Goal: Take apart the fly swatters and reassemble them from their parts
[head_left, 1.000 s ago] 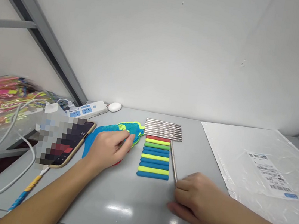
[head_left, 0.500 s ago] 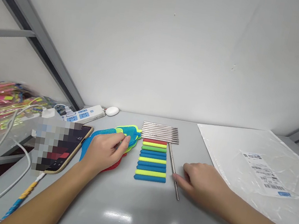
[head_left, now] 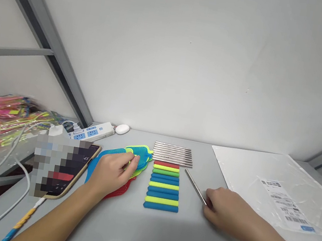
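Observation:
My right hand (head_left: 221, 205) is closed on one end of a thin metal rod (head_left: 195, 185), which slants up and left towards the other rods. My left hand (head_left: 116, 170) is curled with thumb against fingers, over a pile of mesh fly swatter heads (head_left: 143, 154) in blue, yellow-green and red. Whether it holds anything is hidden. Between the hands lies a column of plastic handles (head_left: 163, 192), blue, yellow, green and red, side by side. Just behind them several metal rods (head_left: 173, 154) lie in a parallel row.
A phone (head_left: 75, 176) on a charging cable (head_left: 21, 222) lies at the left. Behind it are a power strip (head_left: 95, 131) and a white rounded object (head_left: 122, 129). Plastic-wrapped colourful items (head_left: 8, 120) sit far left. A white plastic package (head_left: 250, 171) with a label covers the right side.
My right hand has moved right and taken hold of the loose rod, drawing its near end to the right. The left hand stays over the swatter heads. The view has tilted up slightly.

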Tool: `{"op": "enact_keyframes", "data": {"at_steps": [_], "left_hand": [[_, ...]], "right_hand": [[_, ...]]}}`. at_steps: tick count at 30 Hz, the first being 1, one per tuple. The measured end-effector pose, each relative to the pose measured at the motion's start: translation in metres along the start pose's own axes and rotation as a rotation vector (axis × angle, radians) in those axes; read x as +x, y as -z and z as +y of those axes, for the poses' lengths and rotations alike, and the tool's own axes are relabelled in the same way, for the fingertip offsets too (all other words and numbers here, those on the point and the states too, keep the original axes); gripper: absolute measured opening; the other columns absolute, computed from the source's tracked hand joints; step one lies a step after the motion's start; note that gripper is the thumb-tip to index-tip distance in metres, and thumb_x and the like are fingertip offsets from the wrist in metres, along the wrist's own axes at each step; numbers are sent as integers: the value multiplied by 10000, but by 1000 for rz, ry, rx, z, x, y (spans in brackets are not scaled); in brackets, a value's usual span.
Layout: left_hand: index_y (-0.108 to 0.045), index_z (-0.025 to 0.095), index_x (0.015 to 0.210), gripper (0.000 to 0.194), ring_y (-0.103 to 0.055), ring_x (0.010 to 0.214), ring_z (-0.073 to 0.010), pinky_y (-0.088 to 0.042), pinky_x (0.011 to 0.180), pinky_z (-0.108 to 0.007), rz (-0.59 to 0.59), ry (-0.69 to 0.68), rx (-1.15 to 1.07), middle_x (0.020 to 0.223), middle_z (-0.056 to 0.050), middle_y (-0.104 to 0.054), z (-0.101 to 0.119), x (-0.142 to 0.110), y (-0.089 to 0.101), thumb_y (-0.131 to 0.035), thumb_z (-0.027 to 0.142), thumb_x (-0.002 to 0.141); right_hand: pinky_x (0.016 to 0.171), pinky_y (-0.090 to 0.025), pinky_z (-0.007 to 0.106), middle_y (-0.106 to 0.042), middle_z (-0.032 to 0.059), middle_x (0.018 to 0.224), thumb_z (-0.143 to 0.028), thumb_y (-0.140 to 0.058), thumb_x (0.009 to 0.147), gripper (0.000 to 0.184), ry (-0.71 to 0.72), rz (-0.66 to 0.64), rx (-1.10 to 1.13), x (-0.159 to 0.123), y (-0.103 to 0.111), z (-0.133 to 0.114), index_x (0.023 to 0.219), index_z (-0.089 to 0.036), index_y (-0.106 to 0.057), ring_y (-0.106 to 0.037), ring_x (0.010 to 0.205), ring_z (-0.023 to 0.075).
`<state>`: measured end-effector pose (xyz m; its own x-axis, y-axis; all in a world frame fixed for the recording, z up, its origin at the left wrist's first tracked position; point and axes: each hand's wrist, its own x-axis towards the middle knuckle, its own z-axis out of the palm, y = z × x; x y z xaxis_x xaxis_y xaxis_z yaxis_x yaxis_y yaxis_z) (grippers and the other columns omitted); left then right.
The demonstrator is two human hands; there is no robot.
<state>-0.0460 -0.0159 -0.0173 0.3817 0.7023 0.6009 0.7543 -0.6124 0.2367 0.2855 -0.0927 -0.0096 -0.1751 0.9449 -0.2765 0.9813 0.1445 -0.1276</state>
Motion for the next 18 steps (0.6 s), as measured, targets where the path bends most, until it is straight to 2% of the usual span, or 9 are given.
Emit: {"op": "enact_keyframes", "data": {"at_steps": [4,7,9,11,13,15,18], "left_hand": [[-396,193,599,376,-316,476,-97,-256,524,-270,-18,2,-8,525,59,-318,-3,0,-1,-477,285,954],[-399,194,597,373,-330,484,-103,-260,527,-274,-33,-17,-11,526,54,-337,-3,0,-1,-466,262,957],[-402,195,598,369,-339,492,-109,-261,527,-274,-47,-34,-14,530,48,-354,-1,1,-1,-458,249,959],[-407,195,600,364,-350,500,-112,-268,528,-270,-61,-50,-19,537,43,-373,0,1,-1,-458,239,958],[-411,194,603,358,-362,507,-112,-277,531,-266,-65,-61,-25,544,39,-388,0,2,-1,-461,228,956],[-411,192,605,353,-371,514,-111,-283,534,-267,-58,-68,-28,547,37,-396,-1,2,-1,-465,215,953],[-414,191,610,339,-375,520,-112,-279,534,-276,-34,-86,-36,545,32,-406,-2,2,0,-474,197,944]], "right_hand": [[467,-252,263,-587,-6,623,-221,-460,810,153,-20,-24,78,-5,15,22,662,-213,-495,-470,509,121],[472,-250,266,-576,-22,609,-233,-465,831,146,11,-11,91,-6,38,42,699,-225,-524,-437,499,114],[471,-253,266,-569,-22,604,-280,-476,853,158,29,15,78,3,57,50,721,-235,-550,-422,501,119],[460,-257,265,-564,-17,601,-337,-465,877,195,39,76,60,25,73,48,741,-246,-570,-430,503,129],[464,-282,264,-586,-6,624,-343,-444,886,210,78,156,15,60,82,38,769,-247,-590,-470,518,139],[515,-347,269,-641,21,708,-321,-422,893,230,168,196,-53,103,84,23,812,-231,-618,-550,581,154],[609,-401,288,-686,57,823,-292,-434,889,238,264,186,-91,162,76,6,839,-209,-652,-614,708,188]]}}
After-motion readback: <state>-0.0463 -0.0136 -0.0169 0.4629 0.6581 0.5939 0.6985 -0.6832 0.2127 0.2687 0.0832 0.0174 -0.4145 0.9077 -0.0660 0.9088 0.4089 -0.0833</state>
